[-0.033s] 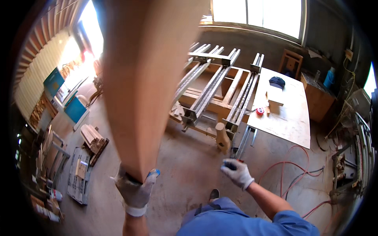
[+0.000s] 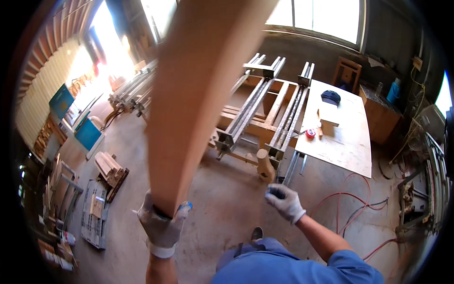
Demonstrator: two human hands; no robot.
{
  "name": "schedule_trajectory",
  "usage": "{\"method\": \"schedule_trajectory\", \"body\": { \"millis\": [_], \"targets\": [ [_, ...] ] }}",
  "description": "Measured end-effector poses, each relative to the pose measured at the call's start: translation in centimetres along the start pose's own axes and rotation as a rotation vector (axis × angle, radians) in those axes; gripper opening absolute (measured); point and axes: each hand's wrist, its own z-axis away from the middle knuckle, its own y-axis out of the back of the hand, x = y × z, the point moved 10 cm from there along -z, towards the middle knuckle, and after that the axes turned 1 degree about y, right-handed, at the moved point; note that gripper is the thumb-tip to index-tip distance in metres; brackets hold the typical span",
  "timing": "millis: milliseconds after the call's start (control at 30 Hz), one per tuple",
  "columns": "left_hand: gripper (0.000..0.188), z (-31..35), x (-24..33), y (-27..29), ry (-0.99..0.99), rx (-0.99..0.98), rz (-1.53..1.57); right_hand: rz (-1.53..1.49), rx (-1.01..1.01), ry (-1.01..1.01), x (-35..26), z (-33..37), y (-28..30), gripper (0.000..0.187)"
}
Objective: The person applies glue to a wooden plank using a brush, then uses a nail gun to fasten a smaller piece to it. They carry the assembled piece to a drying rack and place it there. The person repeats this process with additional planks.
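A thick, smooth wooden beam point(image 2: 189, 104) rises close before me, its upper part blurred and running out of the picture's top. My left hand point(image 2: 161, 227), in a white glove with a dark palm and a blue thumb tip, is closed round the lower end of the beam. To the right and apart from it, my gloved right hand point(image 2: 286, 204) has its fingers curled in. Dark blue shows at those fingertips, and whether anything is inside them is hidden. A pale shaped wooden post point(image 2: 266, 166) stands just beyond this hand.
A clamping rack with metal bars point(image 2: 246, 111) fills the far middle. Beside it, a pale board point(image 2: 343, 151) bears a dark cap point(image 2: 331, 97) and red tape measure point(image 2: 310, 133). Red hoses point(image 2: 338, 208) cross the floor at right. Wood strips point(image 2: 109, 166) lie stacked at left.
The beam's upper part has swung to the right, uncovering more metal bars at its left. My left hand still grips its lower end. The right hand has risen slightly.
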Motion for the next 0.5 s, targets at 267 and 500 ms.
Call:
{"method": "schedule_trajectory", "body": {
  "millis": [267, 500],
  "targets": [
    [0.066, -11.5, 0.7, -14.4, -0.677, -0.372, -0.338, -0.549, 0.269, 0.258, -7.2, -10.6, 9.7, 0.095],
    [0.045, -17.0, -5.2, -29.4, -0.865, -0.810, -0.554, -1.201, 0.285, 0.087, 4.5, -14.0, 11.8, 0.067]
  ]
}}
